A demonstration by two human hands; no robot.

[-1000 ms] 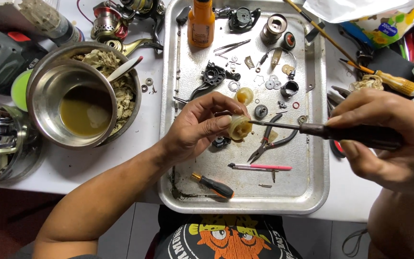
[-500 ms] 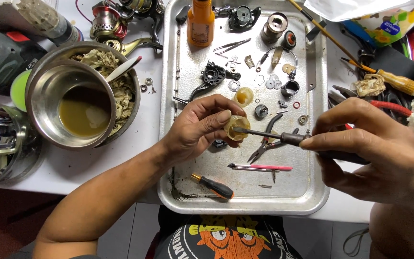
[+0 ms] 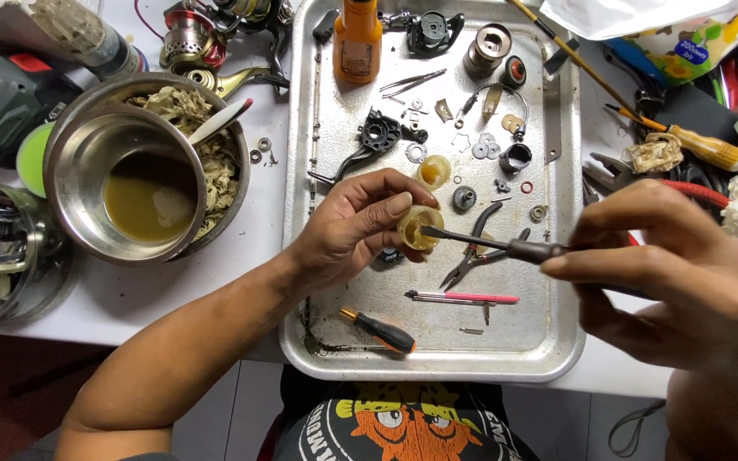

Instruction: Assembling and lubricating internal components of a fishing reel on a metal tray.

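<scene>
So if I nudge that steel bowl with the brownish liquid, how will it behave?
The steel bowl probably feels heavy: it holds a pool of brown liquid that would likely slosh if pushed fast. It sits nested in a second bowl packed with pale scraps, so it may rock or tilt rather than slide. Its shiny wall looks smooth, possibly slippery.

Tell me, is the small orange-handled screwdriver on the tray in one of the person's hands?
No, the orange-handled screwdriver lies untouched on the metal tray, below the left hand.
</scene>
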